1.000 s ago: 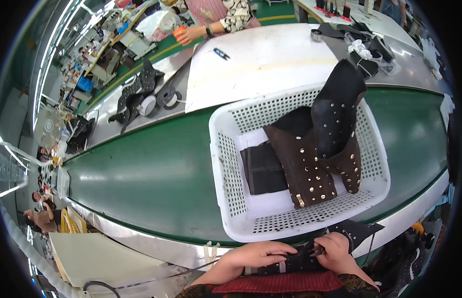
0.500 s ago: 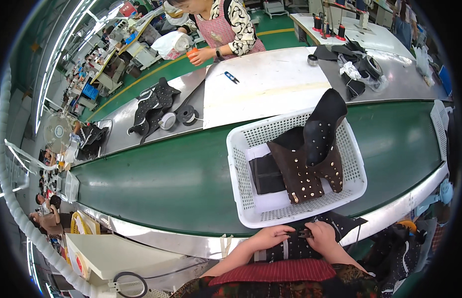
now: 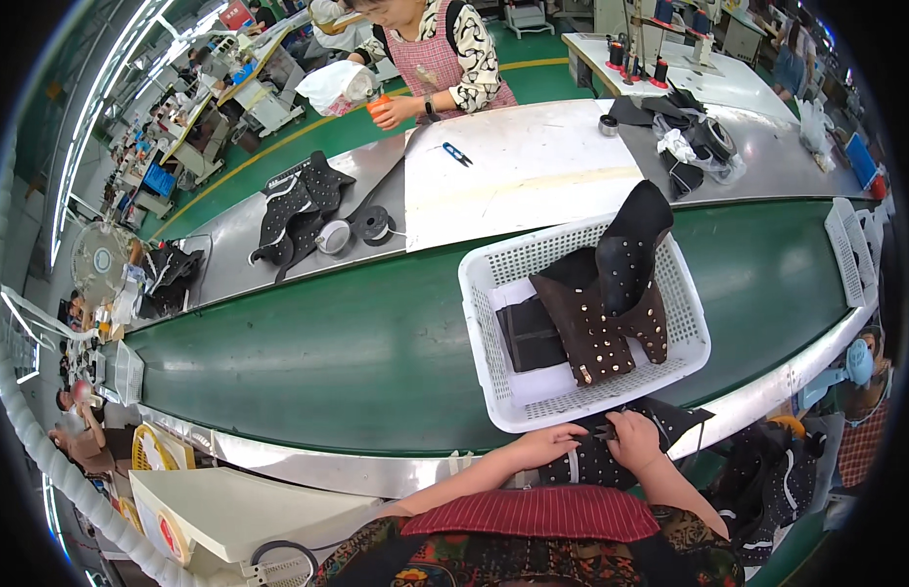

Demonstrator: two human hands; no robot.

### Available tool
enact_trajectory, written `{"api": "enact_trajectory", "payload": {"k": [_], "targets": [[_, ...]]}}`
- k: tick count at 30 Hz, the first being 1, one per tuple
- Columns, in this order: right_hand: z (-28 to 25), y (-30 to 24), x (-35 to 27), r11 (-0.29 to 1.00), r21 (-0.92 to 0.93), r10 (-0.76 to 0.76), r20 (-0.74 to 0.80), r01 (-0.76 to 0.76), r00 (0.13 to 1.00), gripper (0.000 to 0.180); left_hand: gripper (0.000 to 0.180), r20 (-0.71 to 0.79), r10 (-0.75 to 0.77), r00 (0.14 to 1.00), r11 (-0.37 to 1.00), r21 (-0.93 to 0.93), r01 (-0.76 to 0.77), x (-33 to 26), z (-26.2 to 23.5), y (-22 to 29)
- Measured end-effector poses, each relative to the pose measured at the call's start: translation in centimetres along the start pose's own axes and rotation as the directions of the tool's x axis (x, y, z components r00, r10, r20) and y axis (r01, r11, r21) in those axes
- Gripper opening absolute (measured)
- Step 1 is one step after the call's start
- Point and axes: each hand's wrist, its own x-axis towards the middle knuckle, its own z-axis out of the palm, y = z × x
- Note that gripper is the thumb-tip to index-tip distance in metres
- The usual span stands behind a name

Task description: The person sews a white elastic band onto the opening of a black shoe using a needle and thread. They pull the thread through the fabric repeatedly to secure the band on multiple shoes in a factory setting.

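A black studded leather-like piece (image 3: 596,462) with pale strips lies in front of me, partly over the near metal edge. My left hand (image 3: 550,443) is at its upper left, fingertips closed on its edge. My right hand (image 3: 634,442) pinches the piece a little further right. Between the fingertips is a small dark part that I cannot make out. Just beyond my hands stands a white plastic basket (image 3: 493,389). Inside it are a brown studded boot upper (image 3: 593,338), a black studded one (image 3: 632,264) leaning upright, and a folded black piece (image 3: 531,336).
The basket rests on a green conveyor belt (image 3: 308,357). Across it, a person in a checked apron (image 3: 430,64) holds an orange item (image 3: 378,105). Blue thread snips (image 3: 457,155) lie on a white board (image 3: 523,186). More studded pieces (image 3: 782,470) hang at my right.
My view has shifted slightly, and the basket appears a little higher. My hands have stayed close together at the black studded piece. The small dark part between them is less visible.
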Motion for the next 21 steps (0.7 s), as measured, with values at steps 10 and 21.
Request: {"api": "enact_trajectory", "payload": {"k": [10,21], "targets": [[-0.2,-0.1,0.0,1.0,0.013,-0.007,0.0,0.007,1.0,0.04,0.03,-0.165,0.091,0.982,0.995,0.048,-0.085,0.1,0.7,-1.6],[-1.3,0.2,-1.0,0.976,0.19,0.093,0.062,-0.103,0.994,0.045,0.028,-0.472,0.366,0.802,0.805,0.593,-0.017,-1.6,3.1,0.1]]}}
